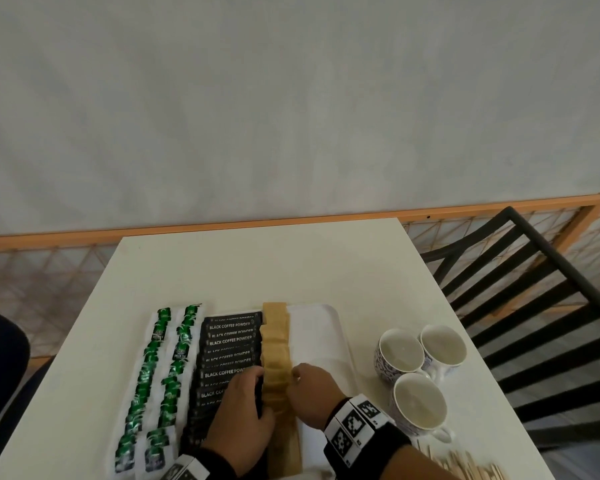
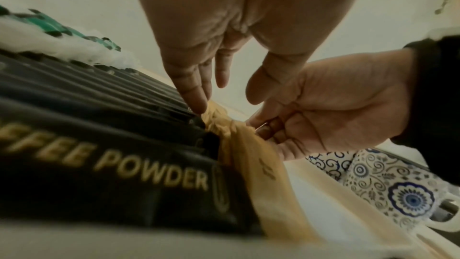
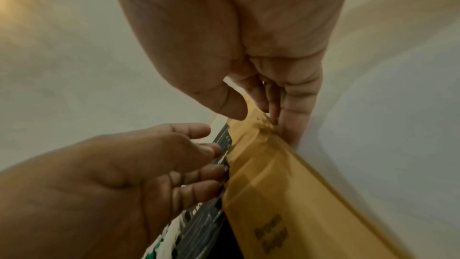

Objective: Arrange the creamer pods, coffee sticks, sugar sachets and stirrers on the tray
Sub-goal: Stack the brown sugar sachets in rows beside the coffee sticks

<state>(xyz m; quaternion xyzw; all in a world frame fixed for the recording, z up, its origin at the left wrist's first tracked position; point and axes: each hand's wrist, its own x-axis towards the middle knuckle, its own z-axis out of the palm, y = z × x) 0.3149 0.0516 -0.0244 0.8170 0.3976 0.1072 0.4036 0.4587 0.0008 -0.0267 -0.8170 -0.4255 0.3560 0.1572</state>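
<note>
I see the white counter (image 1: pixel 257 268) filling the lower middle of the head view, a black slatted chair (image 1: pixel 534 306) at three o'clock beyond its edge. The white tray (image 1: pixel 321 327) sits at six o'clock, mostly covered. On it run columns from nine toward three o'clock: two lines of green-and-white packets (image 1: pixel 160 372), which may stand in for the creamer pods, though I cannot tell; then the black coffee sticks (image 1: pixel 229 344); then the brown sugar sachets (image 1: pixel 275 344), overlapping like tiles. The right strip of the tray is bare. Three patterned cups (image 1: pixel 418 372) stand on the counter at four o'clock, and the wooden stirrers (image 1: pixel 465 464) lie at five o'clock, off the tray.

My left hand (image 1: pixel 243 407) lies over the near coffee sticks, fingers (image 3: pixel 199 166) nearly straight and touching the seam with the sachets. My right hand (image 1: pixel 312 393) is at the sachets' right edge, fingers (image 2: pixel 268 127) curled in against the paper; the pictures don't settle whether they pinch it.

The risk I judge: squeezing from both sides could buckle the overlapped sachets or ride them onto the coffee sticks. My right sleeve is near the cups, so a careless pull back could knock one.
</note>
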